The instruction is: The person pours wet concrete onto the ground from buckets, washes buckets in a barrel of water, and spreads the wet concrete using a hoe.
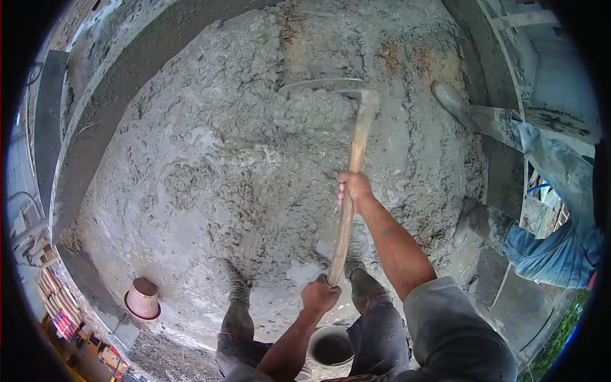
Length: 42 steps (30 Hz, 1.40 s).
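Note:
A hoe with a long wooden handle (345, 232) reaches away from me across wet grey concrete mix (191, 172). Its wide blade (328, 83) lies at the far side, partly covered by the mix. My right hand (354, 188) is wrapped around the middle of the handle. Lower down, my left hand (320, 296) grips the handle's near end, close to my body. My mud-coated legs (239, 305) stand in the mix on either side of that hand.
Another person in muddy blue jeans (541, 254) stands at the right, feet in the mix. A low curved wall (95, 127) borders the left. A pink bucket (143, 299) sits at the lower left, and a round grey bucket (312, 347) is between my legs.

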Each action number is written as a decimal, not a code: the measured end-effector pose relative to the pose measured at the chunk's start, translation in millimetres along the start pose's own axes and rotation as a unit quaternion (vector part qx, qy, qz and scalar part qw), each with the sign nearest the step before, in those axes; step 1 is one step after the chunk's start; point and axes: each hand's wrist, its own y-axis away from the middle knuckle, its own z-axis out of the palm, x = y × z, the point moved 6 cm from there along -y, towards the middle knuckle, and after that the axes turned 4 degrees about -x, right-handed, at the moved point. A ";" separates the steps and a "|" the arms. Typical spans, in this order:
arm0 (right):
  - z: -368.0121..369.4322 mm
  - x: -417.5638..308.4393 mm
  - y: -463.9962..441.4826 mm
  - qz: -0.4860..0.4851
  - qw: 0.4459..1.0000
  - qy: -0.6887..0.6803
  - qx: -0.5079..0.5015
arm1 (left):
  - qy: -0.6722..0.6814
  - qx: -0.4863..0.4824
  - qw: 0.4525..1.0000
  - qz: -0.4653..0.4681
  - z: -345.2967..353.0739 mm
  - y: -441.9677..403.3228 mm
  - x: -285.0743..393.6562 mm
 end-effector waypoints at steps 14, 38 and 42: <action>-88.5 28.6 96.7 -0.101 0.982 -0.159 -0.006 | -0.052 -0.066 0.996 0.001 75.9 29.2 -7.0; -135.9 214.9 121.3 0.062 0.962 0.111 0.242 | -0.069 -0.242 0.966 -0.065 146.8 137.4 -78.0; -108.8 238.8 193.6 0.013 0.974 0.171 0.147 | 0.030 -0.347 0.936 -0.039 149.0 184.2 -120.5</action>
